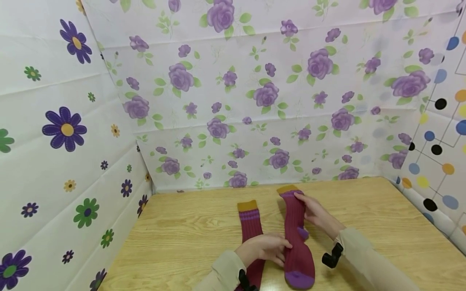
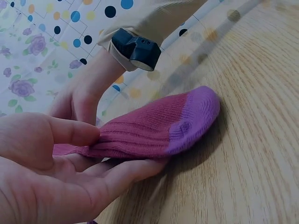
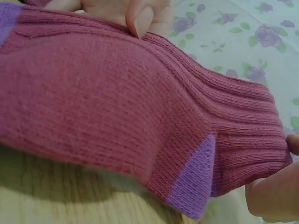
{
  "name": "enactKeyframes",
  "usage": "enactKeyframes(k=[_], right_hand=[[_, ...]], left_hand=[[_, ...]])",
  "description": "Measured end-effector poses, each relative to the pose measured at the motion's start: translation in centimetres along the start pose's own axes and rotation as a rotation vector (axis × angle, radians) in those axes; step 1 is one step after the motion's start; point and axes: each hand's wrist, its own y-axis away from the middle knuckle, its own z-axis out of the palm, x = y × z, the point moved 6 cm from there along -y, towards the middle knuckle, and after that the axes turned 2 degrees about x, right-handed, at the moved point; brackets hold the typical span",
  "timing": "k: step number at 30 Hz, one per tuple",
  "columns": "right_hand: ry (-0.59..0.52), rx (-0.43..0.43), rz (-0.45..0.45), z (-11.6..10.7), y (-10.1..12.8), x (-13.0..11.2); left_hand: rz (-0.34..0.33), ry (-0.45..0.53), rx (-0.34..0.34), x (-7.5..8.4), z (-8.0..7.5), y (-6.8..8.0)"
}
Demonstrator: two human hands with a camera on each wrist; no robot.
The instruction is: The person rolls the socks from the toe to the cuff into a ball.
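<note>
Overall, a floral backdrop [image 1: 233, 101] stands behind a wood-grain bench [image 1: 182, 238]. The held sock [image 1: 299, 254], maroon and ribbed, is over the right-centre of the bench, between the two hands; its long axis runs from the far cuff to the near toe. The second sock [image 1: 250, 226] lies roughly parallel to its left, partly beneath the left forearm.

The left hand [image 1: 267, 245] is nearer the toe end: its thumb and fingers pinch the left edge around mid-length, thumb above, fingers underneath. The right hand [image 1: 319, 214] is nearer the cuff end: its thumb and fingers pinch the right edge just below the mustard cuff [image 1: 288, 188]. The purple toe patch [image 1: 300, 279] points toward the person. The purple heel patch [image 1: 303, 233], smallest, projects from the right edge between the two grips.
</note>
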Motion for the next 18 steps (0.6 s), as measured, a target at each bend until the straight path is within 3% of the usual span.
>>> enactKeyframes(k=[6, 11, 18], right_hand=[[0.013, -0.009, -0.054, 0.1, -0.2, -0.7], [-0.018, 0.011, -0.084, 0.2, -0.4, -1.0], [0.009, 0.054, -0.113, 0.1, -0.6, -1.1]], left_hand=[[-0.018, 0.025, -0.059, 0.0, 0.5, 0.3], [-0.046, 0.029, -0.054, -0.1, 0.5, 0.5], [-0.026, 0.04, -0.058, -0.3, 0.4, 0.7]])
